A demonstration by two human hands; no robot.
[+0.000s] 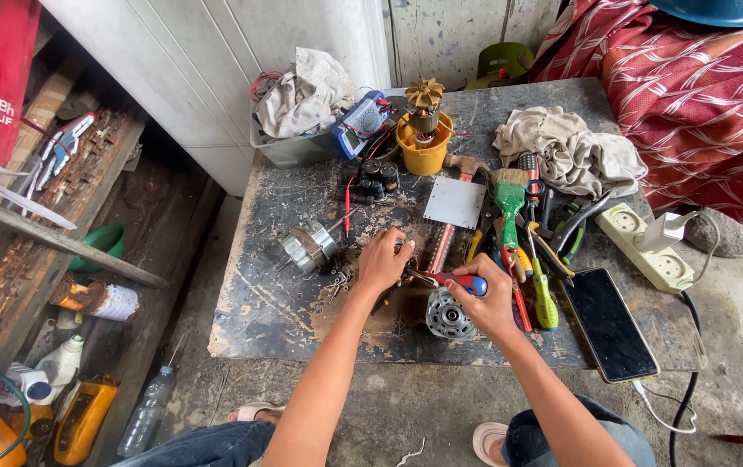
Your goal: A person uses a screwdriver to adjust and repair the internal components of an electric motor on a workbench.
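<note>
The left hand rests knuckles-up on the worn table, fingers curled down onto a small part that the hand itself hides — I cannot tell what it pinches. The right hand is closed around a screwdriver with a red and blue handle, its tip pointing left toward the left hand's fingers. Just below the screwdriver, touching the right hand's inner edge, lies a round metal motor part with its windings showing.

To the left of the left hand sits a small grey motor, slightly apart from it, with loose screws scattered between the two. Behind the hands lies a flat square metal plate, and beyond that a yellow cup holding a rotor with a tan fan on top. A blue meter leans beside a grey tub heaped with rags.

To the right of the right hand is a jumble of tools (pliers, drivers, scissors) topped by a green-handled brush. A dark phone lies near the table's front right corner, with a cream power strip behind it and a crumpled cloth further back.

A red patterned blanket fills the upper right — well apart from the work.
</note>
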